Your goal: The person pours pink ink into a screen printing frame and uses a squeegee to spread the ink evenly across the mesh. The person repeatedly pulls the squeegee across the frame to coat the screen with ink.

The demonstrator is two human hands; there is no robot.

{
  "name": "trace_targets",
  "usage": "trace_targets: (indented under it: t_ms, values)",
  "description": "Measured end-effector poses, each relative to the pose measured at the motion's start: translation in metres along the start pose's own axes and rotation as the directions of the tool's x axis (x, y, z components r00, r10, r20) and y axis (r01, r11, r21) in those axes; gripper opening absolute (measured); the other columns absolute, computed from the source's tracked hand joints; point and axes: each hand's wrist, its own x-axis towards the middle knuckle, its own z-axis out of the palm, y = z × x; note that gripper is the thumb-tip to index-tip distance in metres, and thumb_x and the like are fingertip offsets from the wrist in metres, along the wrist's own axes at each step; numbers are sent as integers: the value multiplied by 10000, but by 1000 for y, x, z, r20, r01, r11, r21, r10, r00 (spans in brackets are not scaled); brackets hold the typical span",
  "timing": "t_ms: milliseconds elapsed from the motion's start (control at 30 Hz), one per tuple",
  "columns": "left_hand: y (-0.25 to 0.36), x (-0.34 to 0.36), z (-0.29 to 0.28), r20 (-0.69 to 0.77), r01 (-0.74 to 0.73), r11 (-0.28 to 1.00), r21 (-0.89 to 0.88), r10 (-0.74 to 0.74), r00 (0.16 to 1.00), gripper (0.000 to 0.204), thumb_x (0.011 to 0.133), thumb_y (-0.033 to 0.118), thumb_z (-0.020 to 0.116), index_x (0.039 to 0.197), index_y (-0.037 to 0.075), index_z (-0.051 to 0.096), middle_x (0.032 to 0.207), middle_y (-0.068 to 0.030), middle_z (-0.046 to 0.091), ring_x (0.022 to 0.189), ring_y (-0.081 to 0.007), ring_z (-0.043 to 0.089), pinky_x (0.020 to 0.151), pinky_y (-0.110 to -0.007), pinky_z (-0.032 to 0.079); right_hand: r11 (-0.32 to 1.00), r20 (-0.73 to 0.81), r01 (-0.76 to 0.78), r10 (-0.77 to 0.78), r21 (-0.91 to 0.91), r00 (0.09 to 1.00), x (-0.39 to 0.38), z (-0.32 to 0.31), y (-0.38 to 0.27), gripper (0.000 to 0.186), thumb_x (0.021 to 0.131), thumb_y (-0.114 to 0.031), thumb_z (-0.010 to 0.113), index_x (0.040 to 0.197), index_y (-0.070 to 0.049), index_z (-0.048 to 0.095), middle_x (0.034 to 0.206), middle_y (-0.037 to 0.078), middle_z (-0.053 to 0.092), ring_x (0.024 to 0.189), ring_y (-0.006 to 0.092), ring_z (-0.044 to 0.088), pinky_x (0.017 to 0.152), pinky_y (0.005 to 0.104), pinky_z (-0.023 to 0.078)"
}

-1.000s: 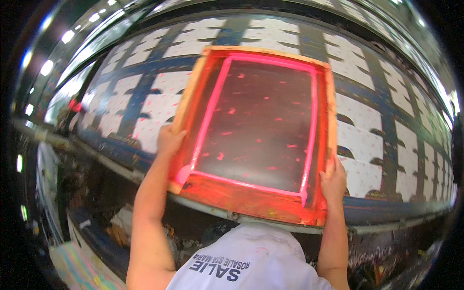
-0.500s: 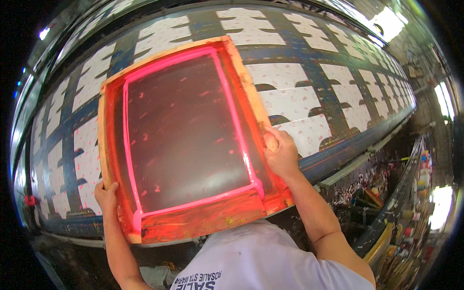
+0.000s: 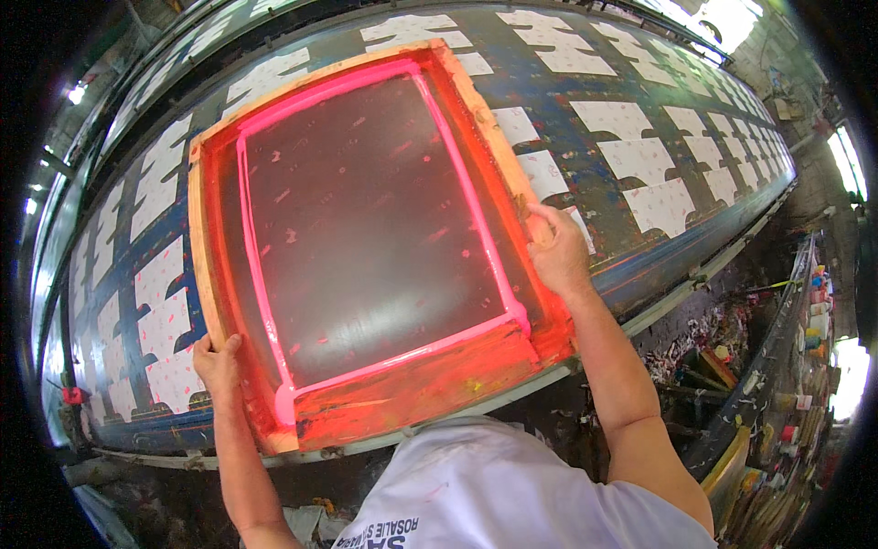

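Observation:
A wooden-framed printing screen [image 3: 199, 247] with a dark mesh [image 3: 366, 220] is in both my hands, above the long table. Bright pink ink [image 3: 402, 349] lines the mesh's edges, and the inner wood is stained red-orange. My left hand [image 3: 219, 368] is closed around the lower part of the left side, thumb on top. My right hand [image 3: 560, 254] grips the right side at about mid-height. Beneath the screen, the table is hidden. White cut pieces with small pink prints [image 3: 165, 371] lie to its left, and more white pieces [image 3: 660, 206] lie to its right.
The long dark table [image 3: 622, 284] runs far off to the right, with rows of white pieces on it. A metal rail [image 3: 654, 316] follows its near edge. At the lower right stands a cluttered rack [image 3: 796, 403] with containers and boards.
Both hands have carried the screen rightward along the table. It now covers more of the white pieces that were beside its right edge. Both grips stay the same.

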Motion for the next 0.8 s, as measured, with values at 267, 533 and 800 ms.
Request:
trace_targets:
  t_ms: [267,533,800]
  values:
    - [95,-83,108,-114,-84,996,-33,79,990,436,806,116,975,1158,-72,798,1028,-71,754,890,-189,686,829,-353,575,995,-13,-96,96,1,995,21,-65,140,670,785,107,760,1434,-58,737,1378,152,773,1314,314,725,1135,413,569]
    - [153,-130,158,-144,-40,996,-74,29,989,435,780,179,954,1096,-63,776,1009,-83,665,907,-216,643,863,-387,556,950,63,-254,246,180,967,33,-96,227,682,798,105,779,1457,-68,736,1442,166,759,1398,330,692,1219,424,518]
    - [193,-144,168,-97,5,998,67,1,995,432,764,228,933,1017,-79,763,1036,-123,656,945,-269,643,892,-404,556,943,93,-282,269,178,959,41,-115,244,679,809,119,780,1466,-43,729,1458,174,752,1393,331,700,1201,426,534]
